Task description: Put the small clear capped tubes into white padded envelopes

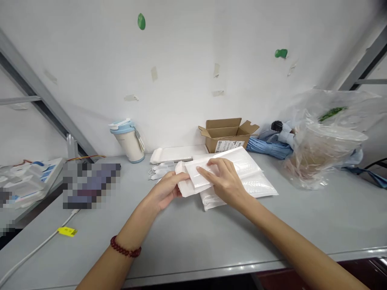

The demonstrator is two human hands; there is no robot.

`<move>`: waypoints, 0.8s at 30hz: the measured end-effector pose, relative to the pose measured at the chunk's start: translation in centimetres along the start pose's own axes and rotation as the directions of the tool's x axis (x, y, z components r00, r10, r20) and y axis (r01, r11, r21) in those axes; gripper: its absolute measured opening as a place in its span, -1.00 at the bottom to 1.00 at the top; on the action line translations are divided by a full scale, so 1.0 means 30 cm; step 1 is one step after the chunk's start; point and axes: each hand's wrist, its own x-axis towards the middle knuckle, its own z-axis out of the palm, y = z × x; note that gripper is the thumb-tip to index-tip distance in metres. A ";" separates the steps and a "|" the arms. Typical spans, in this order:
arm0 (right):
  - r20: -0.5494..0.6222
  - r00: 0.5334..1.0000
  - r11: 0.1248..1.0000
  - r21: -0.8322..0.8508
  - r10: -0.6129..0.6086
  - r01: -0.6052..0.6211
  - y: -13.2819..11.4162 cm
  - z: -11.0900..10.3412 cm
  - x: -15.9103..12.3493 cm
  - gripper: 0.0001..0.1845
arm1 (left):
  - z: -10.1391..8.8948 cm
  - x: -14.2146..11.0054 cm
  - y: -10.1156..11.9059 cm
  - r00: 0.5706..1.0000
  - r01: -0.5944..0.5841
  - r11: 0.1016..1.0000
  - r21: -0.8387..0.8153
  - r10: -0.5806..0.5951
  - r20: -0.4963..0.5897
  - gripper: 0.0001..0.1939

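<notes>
A white padded envelope (238, 159) is held above the grey table, its end turned towards my left hand (168, 187). My left hand pinches this end between thumb and fingers. My right hand (225, 179) lies over a flat white piece (198, 175) at the same end, thumb and forefinger pressed on it. I cannot tell whether this piece is part of the envelope or a separate packet. Another white padded envelope (261, 185) with a bubbled surface lies underneath, on the table.
Behind stand an open cardboard box (223, 133) and a cup with a blue lid (128, 141). White envelopes (178, 154) and small clear packets (161, 171) lie nearby. A blue umbrella (269, 148) and a plastic-wrapped spool (326, 149) sit right; a white cable (39, 247) runs left.
</notes>
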 end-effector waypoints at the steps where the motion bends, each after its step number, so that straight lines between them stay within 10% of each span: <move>1: -0.011 1.000 1.000 -0.002 0.014 -0.014 -0.001 0.001 0.000 -0.47 | -0.006 -0.003 0.003 1.000 -0.005 1.000 0.015 0.005 0.026 -0.85; 12: 0.010 0.999 0.999 -0.022 -0.037 0.037 0.013 -0.004 0.006 -0.63 | -0.001 -0.015 0.021 0.954 -0.199 0.908 0.368 0.266 -0.141 -0.60; 18: 0.032 0.998 0.996 -0.067 -0.053 0.055 0.006 -0.002 -0.001 -0.54 | 0.012 -0.017 -0.008 0.745 -0.387 0.457 0.801 0.667 -0.020 -0.59; 24: 0.084 0.996 0.996 -0.084 -0.023 0.031 -0.010 0.011 -0.005 -0.63 | 0.022 -0.017 -0.036 0.731 -0.390 0.319 0.864 0.677 0.080 -0.65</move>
